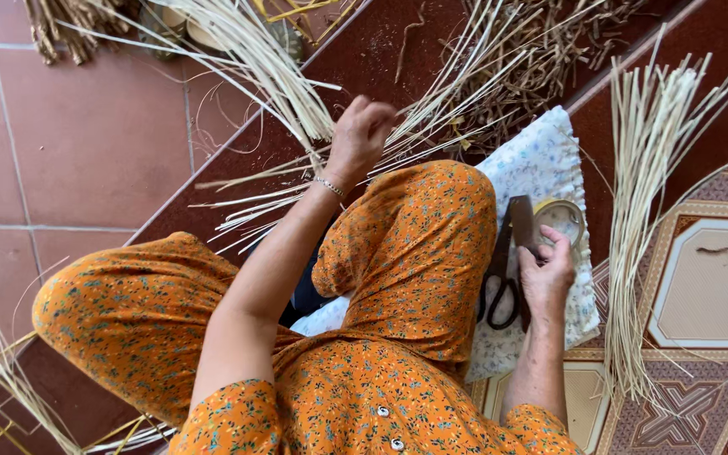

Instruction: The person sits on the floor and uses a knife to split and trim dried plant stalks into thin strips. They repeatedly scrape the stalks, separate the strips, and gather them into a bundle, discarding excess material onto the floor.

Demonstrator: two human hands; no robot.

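A seated person in orange flowered clothes reaches the left hand forward, fingers closed around a bundle of pale straw stalks fanning out over the dark red step. The right hand rests half open on a floral cushion, fingertips touching dark-handled scissors, with a tape roll just beyond and a second straw bundle lying further right.

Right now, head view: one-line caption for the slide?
Seated person's left hand grips pale straw stalks; right hand rests by scissors on floral cloth.
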